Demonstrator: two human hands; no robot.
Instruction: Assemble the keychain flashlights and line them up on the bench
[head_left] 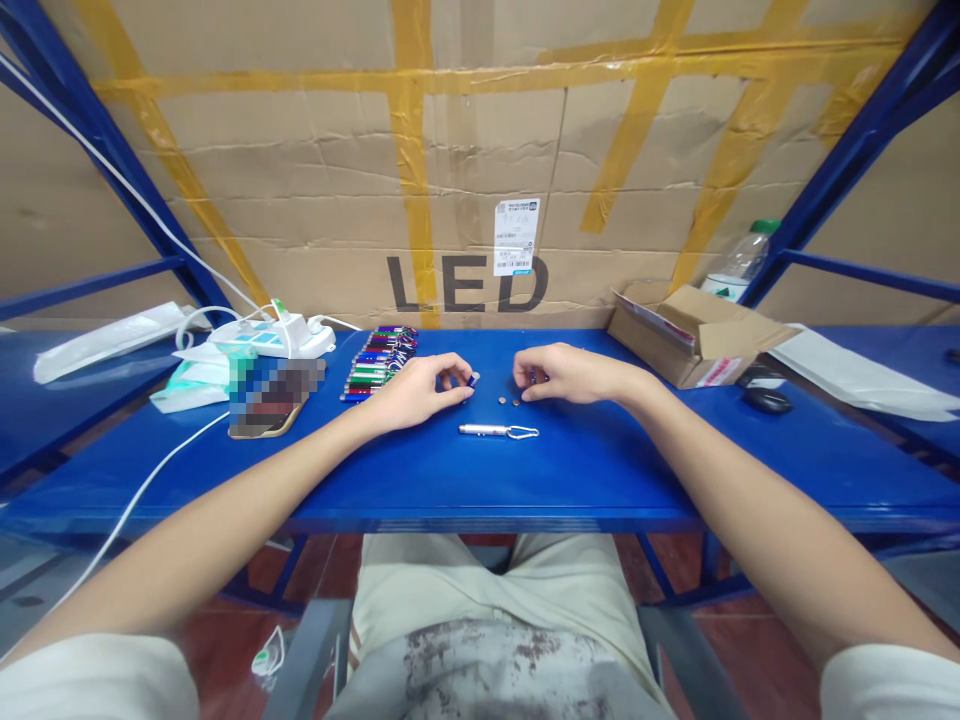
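Note:
My left hand (427, 388) pinches a small blue metal piece (473, 380) between thumb and fingers, its far end pale and round. Opposite it, my right hand (544, 373) is closed, thumb against curled fingers; what lies between them is too small to make out. Two button cells (502, 401) lie on the blue table between the hands. Nearer to me rests a silver keychain flashlight (484, 430) with a carabiner clip (523, 433) at its right end. Left of my left hand, several coloured keychain flashlights (371, 375) lie in a row, dark straps to the right.
A phone (274, 400), a white power strip (281, 335) with cables and a green-white packet (202, 378) are at the left. On the right stand an open cardboard box (697, 335), a black mouse (766, 400) and a bottle (742, 262). Cardboard (322, 200) backs the table.

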